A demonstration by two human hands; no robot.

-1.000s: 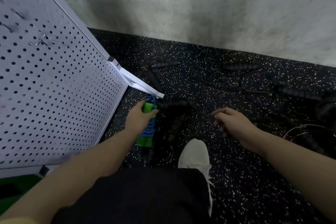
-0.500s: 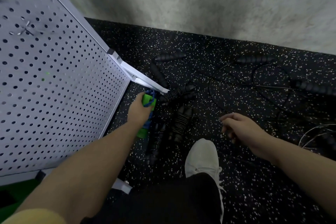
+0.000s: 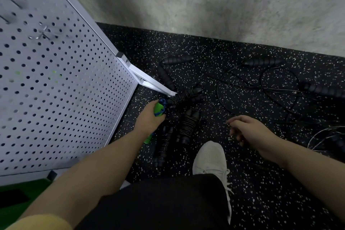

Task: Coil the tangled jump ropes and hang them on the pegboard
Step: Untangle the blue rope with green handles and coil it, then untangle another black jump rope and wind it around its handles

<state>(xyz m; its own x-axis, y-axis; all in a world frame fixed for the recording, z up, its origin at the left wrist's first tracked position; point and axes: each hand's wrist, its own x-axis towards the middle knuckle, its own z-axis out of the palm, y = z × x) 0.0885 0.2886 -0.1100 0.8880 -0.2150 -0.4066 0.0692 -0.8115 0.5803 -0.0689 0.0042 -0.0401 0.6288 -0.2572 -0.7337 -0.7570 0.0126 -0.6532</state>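
Speckled floor point(image 3: 242, 183) meets a grey wall; at left stands the pegboard point(image 3: 56, 89). Left hand point(image 3: 149, 117) has lifted slightly — it grips a green-handled rope point(image 3: 158, 108), coiled blue, likely ready to hang. Black ropes point(image 3: 261, 87) lie tangled beside. Right hand point(image 3: 250, 130) hovers, fingers loose, holding nothing.

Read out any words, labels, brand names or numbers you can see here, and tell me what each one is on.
None: no text can be read in this view.
The pegboard shows only holes and a metal hook.
The green jump rope handles gripped in the left hand show no print.
The white shoe shows no logo.
The black rope handles on the floor are too dark to tell.
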